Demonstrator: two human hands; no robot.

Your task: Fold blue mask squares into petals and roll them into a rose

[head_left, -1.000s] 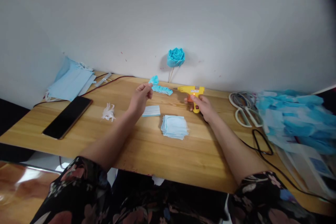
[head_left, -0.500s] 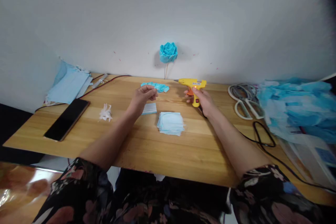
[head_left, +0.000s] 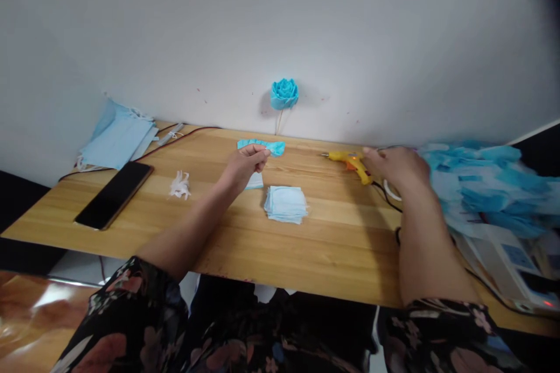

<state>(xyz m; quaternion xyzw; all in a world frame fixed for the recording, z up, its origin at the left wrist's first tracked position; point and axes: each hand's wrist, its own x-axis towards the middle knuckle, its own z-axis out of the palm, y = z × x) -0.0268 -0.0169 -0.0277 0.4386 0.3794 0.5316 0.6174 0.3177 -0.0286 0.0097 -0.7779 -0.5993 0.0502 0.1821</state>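
Left hand (head_left: 247, 166): thumb and fingertips closed in a pinch on a small blue piece (head_left: 276, 149); held above the worktop (head_left: 332, 245), a pleated blue strip (head_left: 249, 144) just behind.
Right hand (head_left: 401, 168): fingers partly curled, blurred; near the rear of the glue gun; cannot tell whether it grips anything.
Glue gun (head_left: 350, 162): yellow, nozzle pointing left; indicator lit.
Scissors (head_left: 391, 191): largely hidden beneath the right hand; white handle loop visible.
Cut material: stack of pale squares (head_left: 286, 204) nearer the front edge; single pale piece (head_left: 256, 182) partly covered by the left hand.
Blue flower (head_left: 284, 94): upright on a thin stick, near the wall.
Left end: phone (head_left: 114, 195); face masks (head_left: 120, 139); white scraps (head_left: 179, 185).
Right end: heaped blue-and-white material (head_left: 494, 186).
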